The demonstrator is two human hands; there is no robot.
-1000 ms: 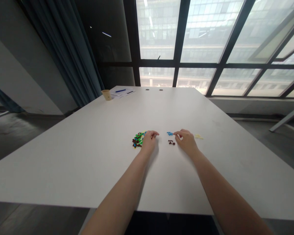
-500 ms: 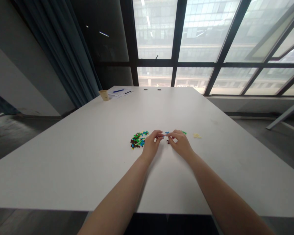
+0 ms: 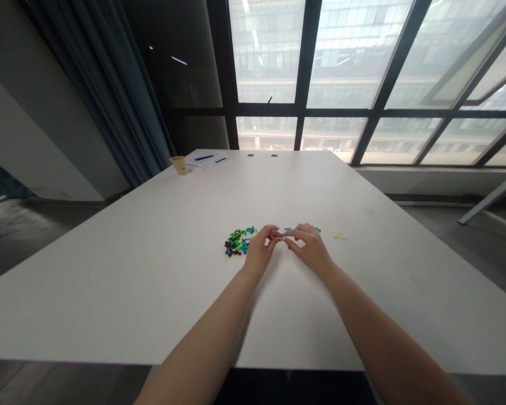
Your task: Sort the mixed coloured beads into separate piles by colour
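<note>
Both hands meet over the white table [image 3: 185,292], fingertip to fingertip. A small blue plastic piece [image 3: 283,237] is pinched between the thumb and fingers of my left hand [image 3: 260,247]. My right hand [image 3: 308,246] has its thumb and index finger closed on the same piece from the right. Its exact shape is too small to make out. Beside my left hand lies a pile of small mixed pieces [image 3: 236,243] in green, brown, blue and yellow. A few blue pieces [image 3: 287,229] lie just behind the fingertips, and green pieces [image 3: 317,229] show past my right hand.
Several pale yellow pieces [image 3: 338,234] lie apart on the right. At the far left of the table stand a tan paper cup [image 3: 179,165] and papers [image 3: 200,163] with a blue pen [image 3: 204,157] on them. The table's near edge runs below my forearms.
My right thumb and index finger have moved slightly left and come together with my left fingertips at the blue piece. The brown pieces under my right hand are now mostly covered.
</note>
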